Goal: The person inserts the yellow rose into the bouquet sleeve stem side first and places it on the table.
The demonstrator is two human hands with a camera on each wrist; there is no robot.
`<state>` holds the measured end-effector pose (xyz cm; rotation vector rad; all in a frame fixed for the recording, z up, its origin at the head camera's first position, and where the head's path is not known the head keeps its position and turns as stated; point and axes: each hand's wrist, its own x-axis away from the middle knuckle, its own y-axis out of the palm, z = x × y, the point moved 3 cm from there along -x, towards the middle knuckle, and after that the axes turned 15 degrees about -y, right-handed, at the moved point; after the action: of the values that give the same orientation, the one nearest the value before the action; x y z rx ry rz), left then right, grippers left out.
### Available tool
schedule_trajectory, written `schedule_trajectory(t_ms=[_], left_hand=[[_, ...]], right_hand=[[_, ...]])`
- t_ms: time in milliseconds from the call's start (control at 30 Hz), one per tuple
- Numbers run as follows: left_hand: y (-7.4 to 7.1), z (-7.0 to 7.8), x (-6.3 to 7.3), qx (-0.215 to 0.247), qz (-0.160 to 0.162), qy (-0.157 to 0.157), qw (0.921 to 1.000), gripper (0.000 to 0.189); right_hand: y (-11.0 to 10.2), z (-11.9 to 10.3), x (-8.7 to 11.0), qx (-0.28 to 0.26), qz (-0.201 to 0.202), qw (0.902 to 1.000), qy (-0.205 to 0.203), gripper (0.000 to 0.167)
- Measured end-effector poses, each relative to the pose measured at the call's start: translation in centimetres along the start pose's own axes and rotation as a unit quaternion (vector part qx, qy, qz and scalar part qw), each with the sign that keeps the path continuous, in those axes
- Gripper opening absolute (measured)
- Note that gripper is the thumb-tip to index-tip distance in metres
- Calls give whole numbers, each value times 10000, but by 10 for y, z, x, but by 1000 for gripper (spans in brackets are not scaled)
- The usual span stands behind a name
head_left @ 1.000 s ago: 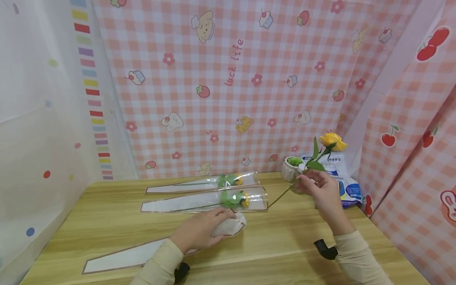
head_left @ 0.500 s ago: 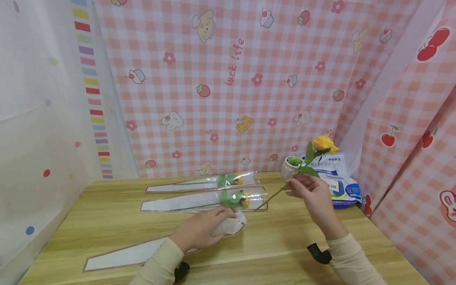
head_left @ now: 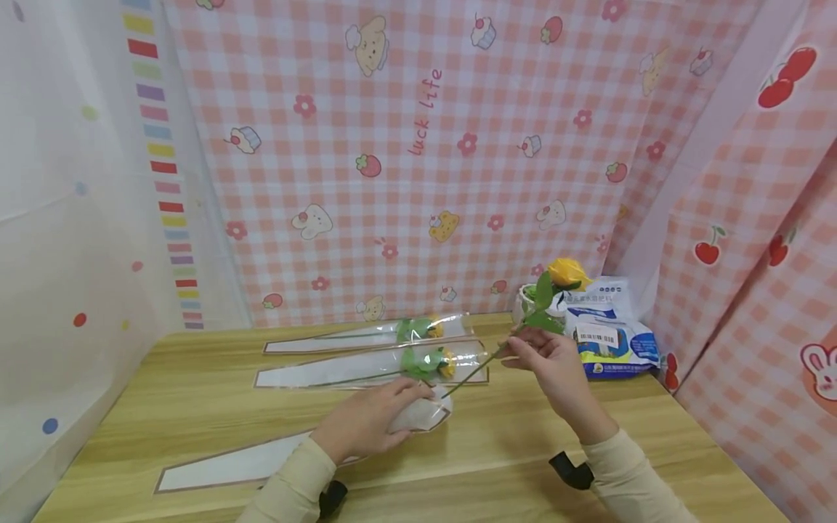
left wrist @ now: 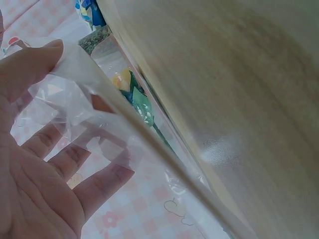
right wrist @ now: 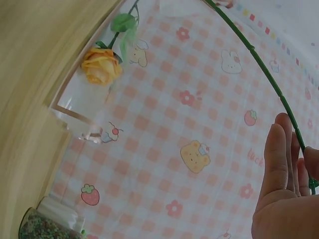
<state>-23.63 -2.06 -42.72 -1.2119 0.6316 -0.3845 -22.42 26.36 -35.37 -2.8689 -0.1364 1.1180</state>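
Note:
My right hand [head_left: 552, 374] pinches the green stem [right wrist: 266, 74] of a yellow artificial rose [head_left: 569, 274] between thumb and fingers. The bloom points up and right, and the stem slants down left. In the head view its lower tip overlaps the mouth of a long, tapered flower sleeve [head_left: 229, 465], white with a brown border and clear film. My left hand [head_left: 366, 423] holds that sleeve at its wide end, which bulges open. The left wrist view shows the thumb and spread fingers [left wrist: 107, 186] around the clear film [left wrist: 70, 107]. The sleeve's narrow end lies on the table.
Two sleeved yellow roses lie behind: a nearer sleeved rose [head_left: 294, 376] and a farther one [head_left: 294, 346]. A white pot [head_left: 521, 303] and a blue-and-white bag [head_left: 617, 352] stand at the back right. Checked cloth [head_left: 366, 240] hangs behind the wooden table [head_left: 497, 479].
My right hand has moved left and slightly down with the rose, bringing the stem's tip from beside the sleeved roses to the mouth of the held sleeve. My left hand has stayed in place.

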Motion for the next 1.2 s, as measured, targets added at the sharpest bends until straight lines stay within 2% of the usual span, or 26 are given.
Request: schedule_trajectory(t_ms=[200, 467, 633, 933, 1200], left_hand=[[-2, 1, 0, -1, -10, -25, 10000, 64], [-3, 1, 0, -49, 58, -41, 10000, 64], [-5, 1, -1, 20, 174, 60, 9998, 63], [-8, 1, -2, 47, 483, 207, 9986, 65], [-9, 1, -2, 116, 698, 356, 9969, 65]], right_hand=[[8, 10, 4, 180, -179, 9996, 140, 18], [17, 23, 10, 300, -211, 9977, 575, 27], [23, 27, 13, 295, -288, 9966, 710, 28], [29, 33, 15, 54, -197, 9954, 939, 28], [36, 43, 20, -67, -218, 9899, 1403, 25]])
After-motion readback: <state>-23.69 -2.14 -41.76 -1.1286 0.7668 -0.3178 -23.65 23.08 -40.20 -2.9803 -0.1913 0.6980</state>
